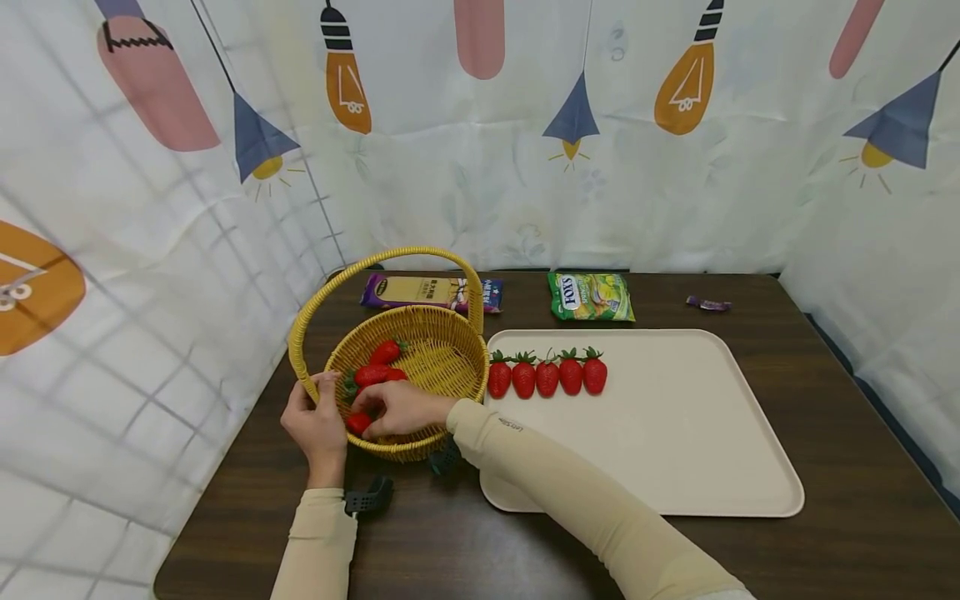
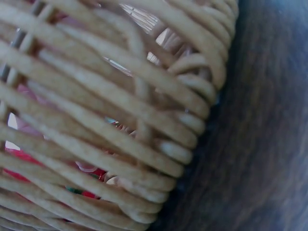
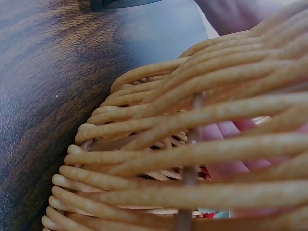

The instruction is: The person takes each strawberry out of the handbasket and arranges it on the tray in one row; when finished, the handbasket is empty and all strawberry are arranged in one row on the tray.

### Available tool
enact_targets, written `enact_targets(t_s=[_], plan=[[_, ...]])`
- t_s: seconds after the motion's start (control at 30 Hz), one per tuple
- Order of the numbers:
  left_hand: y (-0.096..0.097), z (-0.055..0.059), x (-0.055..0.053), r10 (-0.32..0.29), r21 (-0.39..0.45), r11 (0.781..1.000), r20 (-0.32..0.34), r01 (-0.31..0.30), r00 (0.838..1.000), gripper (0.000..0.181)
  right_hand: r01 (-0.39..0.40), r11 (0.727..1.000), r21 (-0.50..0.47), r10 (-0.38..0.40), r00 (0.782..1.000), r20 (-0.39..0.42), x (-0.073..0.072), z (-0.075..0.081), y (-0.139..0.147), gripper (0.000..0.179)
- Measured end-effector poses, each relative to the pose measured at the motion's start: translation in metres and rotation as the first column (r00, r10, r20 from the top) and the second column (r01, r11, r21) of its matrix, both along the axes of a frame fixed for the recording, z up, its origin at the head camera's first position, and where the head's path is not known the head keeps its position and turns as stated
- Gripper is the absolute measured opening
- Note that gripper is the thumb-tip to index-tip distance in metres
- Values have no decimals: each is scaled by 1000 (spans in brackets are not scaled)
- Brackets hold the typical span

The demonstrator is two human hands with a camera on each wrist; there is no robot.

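Observation:
A yellow wicker basket (image 1: 450, 358) with a tall arched handle stands on the table's left side. My left hand (image 1: 318, 425) grips it at the left rim, where the handle meets it. Reaching in from the right, my right hand (image 1: 405, 411) has its fingers curled at a strawberry (image 1: 358, 423) near the basket's left front wall. Other strawberries (image 1: 386, 352) lie beside and behind those fingers. On the beige tray (image 1: 637, 450), several strawberries (image 1: 547, 377) form a row along the upper left, leaves up. Both wrist views are filled mostly by the woven basket wall (image 3: 144, 158).
Behind the basket lies a purple snack packet (image 1: 420, 290), partly covered by the handle. A green candy bag (image 1: 592, 297) sits behind the tray, and a small purple wrapped sweet (image 1: 708, 304) is farther right. The dark wooden table (image 1: 435, 550) meets a patterned curtain at the back.

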State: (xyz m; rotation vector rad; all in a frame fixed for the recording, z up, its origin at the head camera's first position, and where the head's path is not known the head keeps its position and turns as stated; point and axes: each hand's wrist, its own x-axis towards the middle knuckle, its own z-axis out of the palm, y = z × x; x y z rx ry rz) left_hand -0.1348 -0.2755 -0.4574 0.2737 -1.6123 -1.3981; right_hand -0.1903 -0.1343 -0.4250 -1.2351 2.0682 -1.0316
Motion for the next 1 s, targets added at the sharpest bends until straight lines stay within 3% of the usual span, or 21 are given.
enact_targets(t_s=[0.33,0.67,1.0], plan=[[1,1,0,2,-7,1000,-17,-2,1000,16,-47,999,-10,47,998,40,0,-1,2,37],[1,1,2,2,-16,1000,1,-2,1000,17,-22,1000,17,21,999,49,3,-1,2,37],[1,1,0,12,-21,1000,12,-11,1000,17,32,999,21,-30,995,-95,0,-1,3,31]])
